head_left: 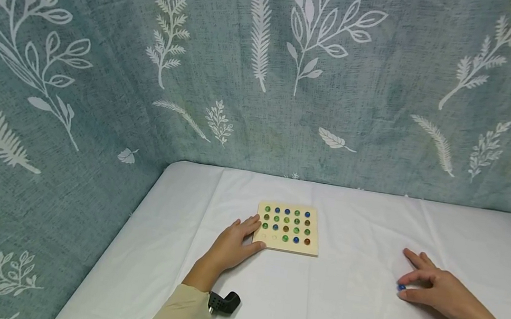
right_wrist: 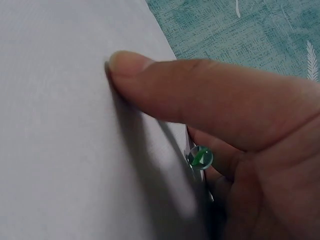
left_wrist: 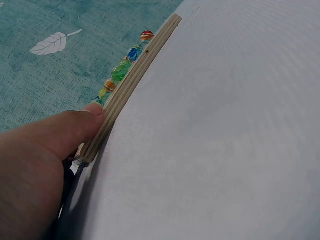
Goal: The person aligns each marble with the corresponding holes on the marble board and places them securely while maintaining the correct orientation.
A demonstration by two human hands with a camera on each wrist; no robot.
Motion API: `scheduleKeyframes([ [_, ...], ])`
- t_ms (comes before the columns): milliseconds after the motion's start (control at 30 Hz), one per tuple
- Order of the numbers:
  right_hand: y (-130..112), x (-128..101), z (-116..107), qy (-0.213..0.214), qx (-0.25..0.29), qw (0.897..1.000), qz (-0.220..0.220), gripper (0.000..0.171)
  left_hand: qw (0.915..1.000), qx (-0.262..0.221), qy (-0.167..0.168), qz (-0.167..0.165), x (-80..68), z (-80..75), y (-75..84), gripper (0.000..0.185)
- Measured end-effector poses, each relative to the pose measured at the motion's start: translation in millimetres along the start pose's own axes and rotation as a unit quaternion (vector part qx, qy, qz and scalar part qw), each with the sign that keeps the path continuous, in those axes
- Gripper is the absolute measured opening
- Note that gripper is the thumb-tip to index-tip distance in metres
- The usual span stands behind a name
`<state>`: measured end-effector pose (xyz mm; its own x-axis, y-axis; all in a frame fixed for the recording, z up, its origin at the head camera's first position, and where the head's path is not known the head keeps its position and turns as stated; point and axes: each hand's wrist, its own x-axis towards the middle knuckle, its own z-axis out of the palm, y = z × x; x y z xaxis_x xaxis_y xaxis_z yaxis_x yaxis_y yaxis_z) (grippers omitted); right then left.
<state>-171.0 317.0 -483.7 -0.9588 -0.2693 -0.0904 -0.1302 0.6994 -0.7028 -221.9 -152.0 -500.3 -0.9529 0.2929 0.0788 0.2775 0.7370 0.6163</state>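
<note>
**Two hands on a white worktop, one at a marble board, one with loose marbles**

Two black wrist mounts (head_left: 224,302) sit lowest in the head view, at the cuffs of beige sleeves (head_left: 179,314). Just above, at lower right of the frame, the right hand (head_left: 442,293) rests on the white worktop (head_left: 351,315); its thumb and forefinger pinch a blue marble (head_left: 401,287) while the other fingers stretch out flat. The right wrist view shows the thumb pressed to the cloth and a green marble (right_wrist: 200,157) tucked against the curled fingers behind it.

Left of centre, the left hand (head_left: 233,246) lies with fingers relaxed and slightly spread, the fingertips on the left edge of the wooden board (head_left: 288,228) and the thumb against its near left corner. The left wrist view shows the thumb pushing on the plywood edge.

The board lies flat in the middle of the frame, well apart from the right hand. Green, blue and orange marbles (head_left: 287,220) fill most of its pits; two or three pits at its near left look bare.

Farthest back, a teal curtain (head_left: 105,56) printed with white leaves fills the upper frame.
</note>
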Motion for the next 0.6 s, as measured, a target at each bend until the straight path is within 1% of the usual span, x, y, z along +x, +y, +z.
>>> scheduleKeyframes([
  [133, 1, 1, 0, -0.002, 0.001, 1.000, -0.002, 0.025, 1.0000, -0.002, 0.001, -0.001, 0.1, -0.7, 0.1, 0.066],
  [233, 1, 1, -2, -0.002, 0.021, 1.000, 0.001, 0.027, 1.0000, -0.004, 0.001, -0.003, -0.1, -0.7, 0.8, 0.065],
  [367, -5, 3, -5, 0.005, 0.039, 0.999, 0.019, 0.033, 1.0000, -0.009, 0.000, -0.001, -0.1, -0.7, 1.9, 0.065],
  [500, -24, 14, -3, 0.015, 0.043, 0.998, 0.046, 0.044, 1.0000, -0.005, 0.003, 0.000, 0.0, -0.7, 1.8, 0.065],
  [600, -45, 27, 4, 0.029, 0.041, 0.998, 0.043, 0.047, 1.0000, -0.004, 0.004, -0.001, -0.1, -0.6, 1.1, 0.064],
])
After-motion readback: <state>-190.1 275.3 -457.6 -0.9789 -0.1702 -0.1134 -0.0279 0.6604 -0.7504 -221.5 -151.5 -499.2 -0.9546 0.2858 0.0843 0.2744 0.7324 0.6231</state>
